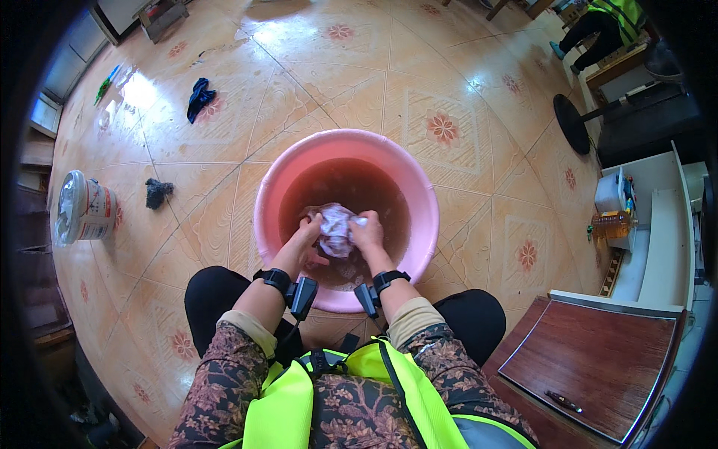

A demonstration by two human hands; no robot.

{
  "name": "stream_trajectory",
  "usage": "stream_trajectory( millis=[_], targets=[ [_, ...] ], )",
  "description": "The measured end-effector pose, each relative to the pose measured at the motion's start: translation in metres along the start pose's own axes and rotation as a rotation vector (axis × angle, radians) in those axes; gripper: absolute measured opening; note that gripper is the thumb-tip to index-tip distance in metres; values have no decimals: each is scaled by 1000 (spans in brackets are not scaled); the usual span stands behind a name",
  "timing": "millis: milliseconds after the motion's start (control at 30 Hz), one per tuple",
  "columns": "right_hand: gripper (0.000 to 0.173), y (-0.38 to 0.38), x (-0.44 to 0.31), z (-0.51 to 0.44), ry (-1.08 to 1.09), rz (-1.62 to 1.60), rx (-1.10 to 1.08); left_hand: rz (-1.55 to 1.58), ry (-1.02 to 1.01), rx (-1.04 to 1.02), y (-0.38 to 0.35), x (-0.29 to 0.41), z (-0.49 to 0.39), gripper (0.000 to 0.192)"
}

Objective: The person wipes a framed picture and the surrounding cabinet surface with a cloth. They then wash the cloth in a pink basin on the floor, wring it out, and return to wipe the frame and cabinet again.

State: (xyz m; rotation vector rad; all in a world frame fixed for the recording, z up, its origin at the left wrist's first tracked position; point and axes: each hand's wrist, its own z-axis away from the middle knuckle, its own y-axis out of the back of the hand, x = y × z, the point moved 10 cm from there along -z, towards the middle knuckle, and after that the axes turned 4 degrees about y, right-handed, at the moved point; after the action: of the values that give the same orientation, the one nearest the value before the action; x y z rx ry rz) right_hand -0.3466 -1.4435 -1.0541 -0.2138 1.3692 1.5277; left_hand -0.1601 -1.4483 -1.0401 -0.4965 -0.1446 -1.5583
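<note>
A pink plastic basin (423, 224) stands on the tiled floor between my knees, holding murky brown water (359, 179). Over the water I grip a wet, whitish-purple cloth (336, 227), bunched up and slightly blurred. My left hand (309, 231) pinches its left side, and my right hand (367, 229) holds its right side. The fingertips are partly hidden by the cloth's folds. Some pinkish fabric (318, 259) shows at the water just below my left hand. Each wrist wears a black strap with a small device.
At left stand a white plastic bucket (98, 207) and a dark grey rag (158, 192); a dark blue cloth (200, 100) lies farther off. At right are a brown wooden cabinet (589, 359), a bottle of yellowish liquid (611, 224) and a black round stand base (572, 124). Another person (603, 31) is at top right.
</note>
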Motion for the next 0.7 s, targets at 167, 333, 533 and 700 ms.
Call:
stream_trajectory(
  millis=[167, 333, 533, 700],
  targets=[
    [21, -35, -146, 51, 299, -470, -212, 436, -206, -366, 0, 21, 9, 45],
    [28, -9, -180, 80, 366, -251, -71, 508, -205, -308, 6, 32, 11, 35],
    [31, 29, -130, 31, 236, -105, 145, 323, -122, -234, -38, 29, 0, 29],
    [35, 66, -43, -2, 40, 195, 159, 232, -346, -78, -6, 43, -6, 27]
  ],
)
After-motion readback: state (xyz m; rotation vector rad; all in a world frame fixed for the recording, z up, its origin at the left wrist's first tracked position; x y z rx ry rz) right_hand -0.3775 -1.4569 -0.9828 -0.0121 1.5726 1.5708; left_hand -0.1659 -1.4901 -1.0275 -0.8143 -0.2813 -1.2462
